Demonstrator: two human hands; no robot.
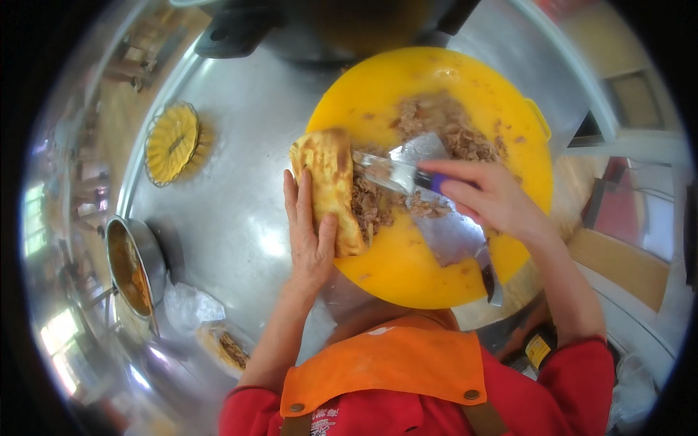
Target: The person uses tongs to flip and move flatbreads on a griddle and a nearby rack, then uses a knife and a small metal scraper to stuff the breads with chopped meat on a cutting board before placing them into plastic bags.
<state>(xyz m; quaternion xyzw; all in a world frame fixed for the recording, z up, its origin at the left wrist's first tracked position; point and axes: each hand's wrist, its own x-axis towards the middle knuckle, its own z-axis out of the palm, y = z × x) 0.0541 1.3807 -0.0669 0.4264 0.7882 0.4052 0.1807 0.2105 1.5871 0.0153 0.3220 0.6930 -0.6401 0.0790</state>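
Note:
My left hand (pixel 313 240) holds a browned flatbread (pixel 325 191) on edge at the left side of a round yellow cutting board (pixel 403 283). The bread's opening faces right, with chopped meat (pixel 373 199) in and beside it. My right hand (pixel 480 191) grips the dark and purple handle of a scraper or spatula (pixel 387 171), whose metal blade points left into the bread's opening. A broad cleaver (pixel 447 237) lies on the board under my right hand, its dark handle towards me. More chopped meat (pixel 458 125) is heaped on the far part of the board.
A large dark pot (pixel 349 27) stands beyond the board. On the metal table (pixel 234 218) at left are a yellow woven basket (pixel 172 144), a steel pot (pixel 136 267) with brown contents, a plastic bag (pixel 191 308) and a wrapped filled flatbread (pixel 223 346). A dark bottle (pixel 539 349) is at lower right.

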